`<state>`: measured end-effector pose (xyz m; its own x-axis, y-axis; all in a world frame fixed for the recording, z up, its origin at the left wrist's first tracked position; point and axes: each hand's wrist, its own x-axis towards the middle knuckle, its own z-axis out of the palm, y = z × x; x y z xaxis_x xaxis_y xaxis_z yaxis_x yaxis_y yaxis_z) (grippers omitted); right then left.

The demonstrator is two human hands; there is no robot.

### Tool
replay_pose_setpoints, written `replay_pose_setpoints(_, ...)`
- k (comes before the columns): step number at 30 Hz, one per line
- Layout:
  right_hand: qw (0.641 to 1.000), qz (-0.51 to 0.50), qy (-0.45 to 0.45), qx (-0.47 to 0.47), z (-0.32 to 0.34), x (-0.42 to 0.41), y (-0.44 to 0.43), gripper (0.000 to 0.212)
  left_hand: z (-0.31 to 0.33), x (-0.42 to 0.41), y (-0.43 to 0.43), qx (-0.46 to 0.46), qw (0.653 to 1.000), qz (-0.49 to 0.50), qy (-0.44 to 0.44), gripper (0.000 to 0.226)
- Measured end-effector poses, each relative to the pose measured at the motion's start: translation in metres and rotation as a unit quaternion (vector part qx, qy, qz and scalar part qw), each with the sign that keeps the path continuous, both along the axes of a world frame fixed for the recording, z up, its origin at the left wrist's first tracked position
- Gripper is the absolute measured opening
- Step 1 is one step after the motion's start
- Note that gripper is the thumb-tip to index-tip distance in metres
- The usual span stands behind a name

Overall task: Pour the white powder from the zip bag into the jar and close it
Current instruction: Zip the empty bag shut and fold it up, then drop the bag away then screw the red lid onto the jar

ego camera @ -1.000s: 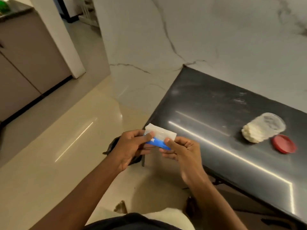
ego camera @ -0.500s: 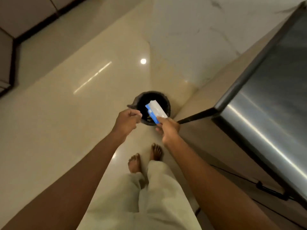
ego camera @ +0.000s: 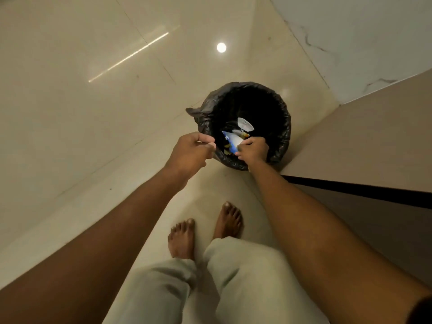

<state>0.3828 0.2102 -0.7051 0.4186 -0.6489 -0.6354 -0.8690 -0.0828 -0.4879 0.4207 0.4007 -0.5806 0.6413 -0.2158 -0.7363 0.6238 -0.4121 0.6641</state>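
The empty zip bag (ego camera: pixel 233 140), white with a blue strip, hangs inside the mouth of a black-lined trash bin (ego camera: pixel 280 106) on the floor. My right hand (ego camera: pixel 253 152) reaches over the bin's near rim and pinches the bag's lower end. Just left of the bin rim, my left hand (ego camera: pixel 189 153) hovers with its fingers curled, holding nothing and apart from the bag. The jar and its lid are out of view.
Other rubbish, including a white scrap (ego camera: pixel 245 124), lies in the bin. The dark table's edge (ego camera: pixel 350 187) runs along the right. My bare feet (ego camera: pixel 182 237) stand on the glossy beige floor just behind the bin. A marble wall rises at top right.
My view swung from the table with the jar down to the floor bin. My left hand let go of the bag. My right hand lowered it into the bin's mouth.
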Motion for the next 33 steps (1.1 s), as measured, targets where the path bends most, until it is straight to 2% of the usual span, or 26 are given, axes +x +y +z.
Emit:
replay_pose_setpoints(3, 0.999, 0.02, 0.017, 0.018, -0.009, 0.0, 0.001, 0.013, 0.0, 0.003, 0.004, 0.009, 1.0, -0.004, -0.015, 0.015)
replay_pose_setpoints(7, 1.0, 0.006, -0.02, 0.021, 0.055, -0.017, 0.011, 0.017, 0.059, -0.004, 0.011, 0.0, 1.0, -0.01, -0.026, 0.011)
replay_pose_setpoints(12, 0.993, 0.049, -0.109, 0.014, 0.216, -0.06, 0.035, 0.014, 0.189, -0.031, 0.016, -0.001, 0.999, -0.014, -0.039, 0.009)
replay_pose_setpoints(16, 0.979, 0.093, -0.183, -0.002, 0.376, -0.102, 0.055, 0.009, 0.313, -0.059, 0.019, 0.009, 0.996, -0.048, -0.078, 0.014)
replay_pose_setpoints(21, 0.936, 0.238, -0.243, -0.09, 0.532, -0.139, 0.06, 0.014, 0.421, -0.086, 0.019, -0.003, 0.982, -0.095, -0.161, 0.013)
replay_pose_setpoints(23, 0.917, 0.273, -0.256, -0.136, 0.584, -0.15, 0.058, 0.016, 0.455, -0.098, 0.015, -0.014, 0.969, -0.124, -0.213, 0.012)
replay_pose_setpoints(26, 0.891, 0.261, -0.291, -0.231, 0.645, -0.171, 0.042, 0.017, 0.489, -0.115, -0.002, -0.047, 0.942, -0.174, -0.285, 0.012)
replay_pose_setpoints(29, 0.852, 0.22, -0.323, -0.349, 0.679, -0.201, 0.019, 0.016, 0.514, -0.128, -0.034, -0.075, 0.9, -0.24, -0.357, 0.013)
replay_pose_setpoints(33, 0.832, 0.156, -0.283, -0.451, 0.701, -0.255, -0.015, 0.012, 0.544, -0.149, -0.086, -0.124, 0.838, -0.316, -0.427, 0.008)
